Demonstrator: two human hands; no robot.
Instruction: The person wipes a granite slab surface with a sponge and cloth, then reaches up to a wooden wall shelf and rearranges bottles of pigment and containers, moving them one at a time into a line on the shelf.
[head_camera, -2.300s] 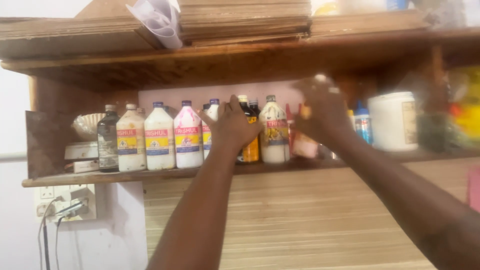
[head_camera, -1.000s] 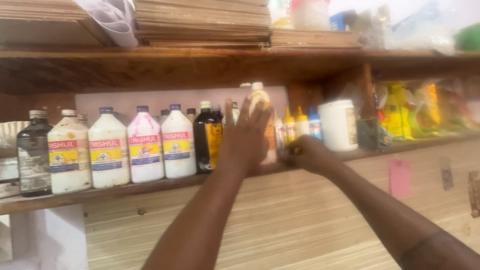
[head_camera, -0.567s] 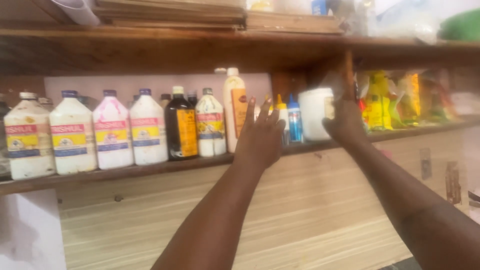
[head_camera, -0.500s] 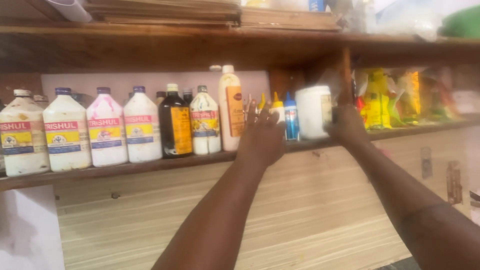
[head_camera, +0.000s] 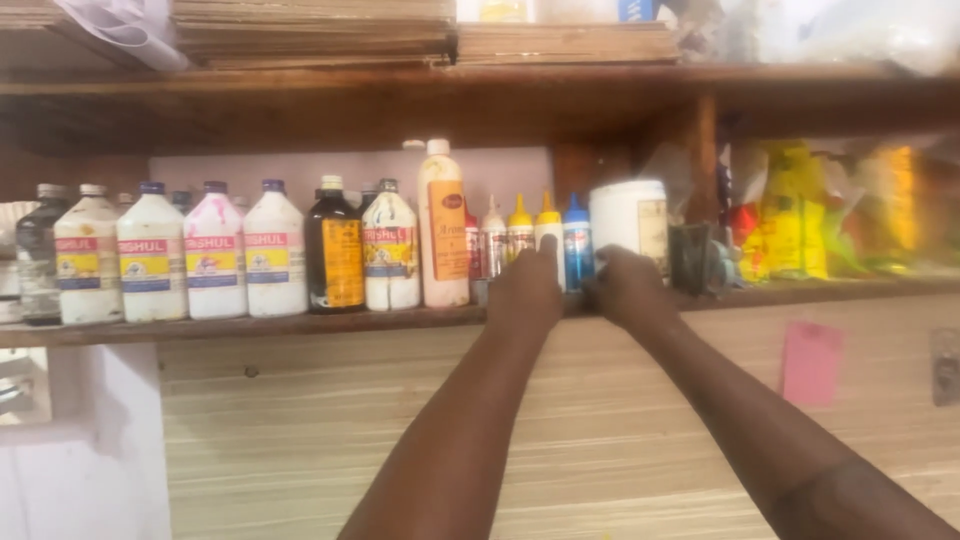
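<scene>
Small squeeze bottles (head_camera: 545, 235), with white, yellow and blue nozzle caps, standing in a tight row at frame centre on the wooden shelf (head_camera: 250, 325). Largest to smallest from here. Shelf spanning full frame width, a second board above it stacked with flat wood sheets (head_camera: 310, 30) at upper centre. Striped panel wall (head_camera: 300, 430) filling lower half. Row of white jugs (head_camera: 190, 250) with coloured labels at left, then a dark brown bottle (head_camera: 335, 245), then a tall white bottle (head_camera: 443, 225) with orange label. White tub (head_camera: 630, 215) just right of the small bottles. Yellow packets (head_camera: 795, 210) at right. Pink note (head_camera: 810, 362) stuck to the wall, lower right.

Left hand (head_camera: 525, 290) raised at shelf edge, fingers up against the small bottles; grip not discernible. Right hand (head_camera: 625, 285) just beside it, curled below the tub; whether closed on anything cannot be told.
</scene>
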